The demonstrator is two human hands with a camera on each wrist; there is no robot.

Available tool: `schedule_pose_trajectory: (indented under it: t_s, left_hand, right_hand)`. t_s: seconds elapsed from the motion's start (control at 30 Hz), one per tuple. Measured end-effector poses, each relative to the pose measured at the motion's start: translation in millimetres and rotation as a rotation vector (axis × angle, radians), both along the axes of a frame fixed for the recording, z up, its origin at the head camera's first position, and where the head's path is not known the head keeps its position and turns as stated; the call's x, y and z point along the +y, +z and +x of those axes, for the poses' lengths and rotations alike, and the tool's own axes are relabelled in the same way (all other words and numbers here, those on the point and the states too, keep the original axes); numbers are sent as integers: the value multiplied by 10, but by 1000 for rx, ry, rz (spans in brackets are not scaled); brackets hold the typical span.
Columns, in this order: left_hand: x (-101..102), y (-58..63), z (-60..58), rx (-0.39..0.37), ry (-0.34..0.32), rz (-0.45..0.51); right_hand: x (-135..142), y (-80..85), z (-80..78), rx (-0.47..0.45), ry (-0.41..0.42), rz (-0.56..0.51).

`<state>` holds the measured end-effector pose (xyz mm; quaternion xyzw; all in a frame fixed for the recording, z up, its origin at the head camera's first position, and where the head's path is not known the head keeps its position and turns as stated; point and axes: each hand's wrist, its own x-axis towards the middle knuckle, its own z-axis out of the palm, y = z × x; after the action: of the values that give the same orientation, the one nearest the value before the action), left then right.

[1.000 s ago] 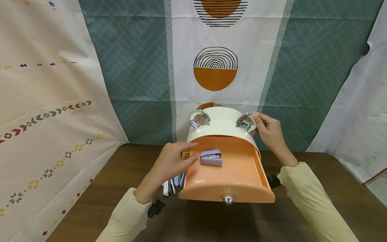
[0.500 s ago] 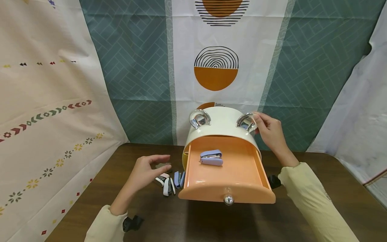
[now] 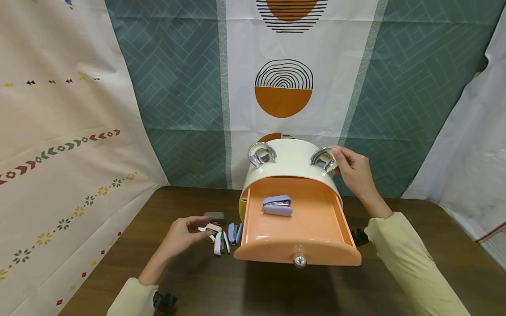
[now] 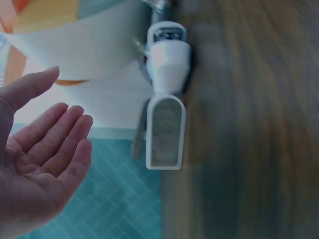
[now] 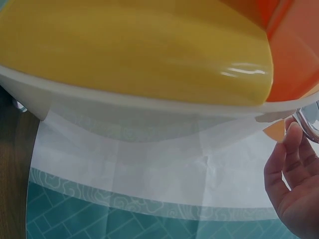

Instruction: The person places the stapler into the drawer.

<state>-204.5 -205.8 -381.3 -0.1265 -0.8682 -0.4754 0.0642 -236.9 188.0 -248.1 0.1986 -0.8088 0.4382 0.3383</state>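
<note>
In the head view my left hand (image 3: pixel 179 237) is beside a group of small staplers on the table, thumb and fingers apart, holding nothing. Closest to its fingertips lies a pinkish-white stapler (image 3: pixel 214 228); whether they touch is unclear. A white stapler (image 3: pixel 218 244) and a blue stapler (image 3: pixel 232 233) lie to its right. My right hand (image 3: pixel 353 173) pinches the right silver ring (image 3: pixel 319 154) on top of a white drawer box (image 3: pixel 294 156). The box's orange drawer (image 3: pixel 304 226) is pulled out, and a purple stapler (image 3: pixel 277 211) lies inside.
A dark grey-green block (image 3: pixel 216 217) lies behind the staplers. Below the orange drawer, a yellow part (image 5: pixel 134 55) of the box shows in the right wrist view. The drawer's silver knob (image 3: pixel 299 260) sticks out toward me. Patterned cloth hangs behind the wooden table (image 3: pixel 213 285).
My left hand has moved from over the drawer's left side, beside the purple stapler, leftward and down to the staplers on the table. My right hand stays on the ring.
</note>
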Motion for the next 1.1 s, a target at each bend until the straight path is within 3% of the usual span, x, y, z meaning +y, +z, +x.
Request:
schedule_pose_trajectory:
  t_s: [0.37, 0.7, 1.1]
  left_hand:
    - [-120, -180, -251, 16, -32, -148]
    - [-157, -229, -414, 6, -81, -296]
    - [-102, -239, -514, 75, -118, -521]
  right_hand:
    - [-6, -3, 1, -4, 5, -6]
    - [1, -8, -3, -4, 1, -6]
    - [-5, -3, 1, -10, -2, 0]
